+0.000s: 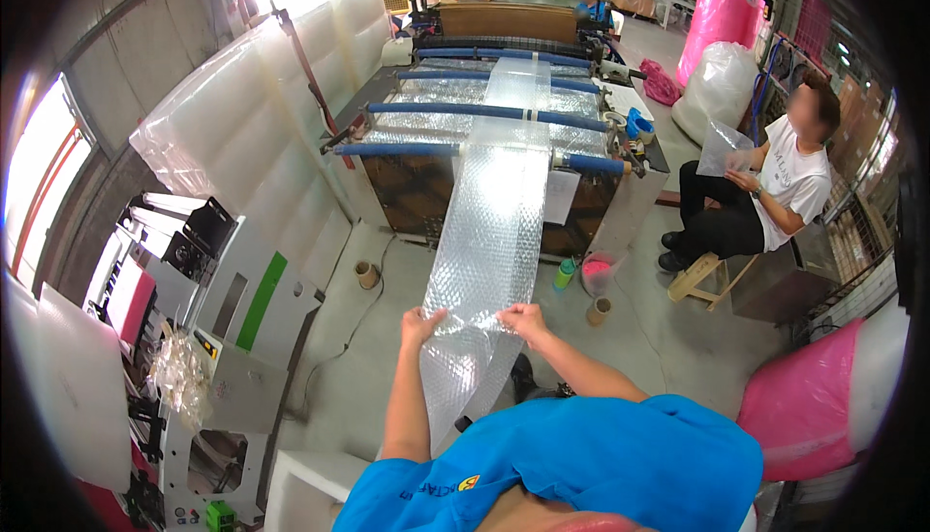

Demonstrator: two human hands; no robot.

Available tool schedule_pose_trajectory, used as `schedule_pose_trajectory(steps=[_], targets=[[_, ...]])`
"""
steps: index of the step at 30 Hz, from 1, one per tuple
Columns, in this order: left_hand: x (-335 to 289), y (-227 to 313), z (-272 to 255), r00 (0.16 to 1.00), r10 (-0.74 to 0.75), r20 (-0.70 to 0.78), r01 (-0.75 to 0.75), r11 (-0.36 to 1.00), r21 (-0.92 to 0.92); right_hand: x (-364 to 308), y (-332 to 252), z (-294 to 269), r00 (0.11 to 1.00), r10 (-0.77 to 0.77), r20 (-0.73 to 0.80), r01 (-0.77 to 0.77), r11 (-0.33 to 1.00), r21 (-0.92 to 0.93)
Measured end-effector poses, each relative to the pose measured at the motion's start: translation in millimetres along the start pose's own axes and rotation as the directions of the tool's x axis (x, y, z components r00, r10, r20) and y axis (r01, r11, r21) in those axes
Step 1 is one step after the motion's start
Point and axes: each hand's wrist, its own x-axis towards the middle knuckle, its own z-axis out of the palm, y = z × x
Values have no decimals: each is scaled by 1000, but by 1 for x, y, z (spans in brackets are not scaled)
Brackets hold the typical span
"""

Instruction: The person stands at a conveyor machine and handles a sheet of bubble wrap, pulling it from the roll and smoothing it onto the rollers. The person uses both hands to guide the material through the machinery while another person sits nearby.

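A long strip of clear bubble wrap (494, 212) runs from the blue rollers of a machine (397, 149) down toward me. My left hand (420, 327) is closed on the strip's left edge. On the opposite edge, my right hand (524, 322) pinches the film between thumb and fingers. Between the two hands the wrap is slightly gathered in a crease. Below them its loose end hangs down in front of my blue shirt, and its lowest part is hidden.
At right a seated person (794, 169) holds a clear plastic bag (725, 149). A green bottle (565, 273), a pink-filled bag (598, 270) and cardboard cores (599, 312) stand on the floor near the machine. A grey machine with a green stripe (262, 301) is at left; pink rolls (799, 401) stand at right.
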Motion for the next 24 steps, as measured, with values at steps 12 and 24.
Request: schedule_pose_trajectory(steps=[12,24], targets=[[-24,12,-19,949,104,-296,-156,975,-159,-28,-41,12,1000,1,18,-5,973,231],[9,-40,53,996,4,-84,-13,995,-103,23,30,-17,951,309,22,-309,951,30]])
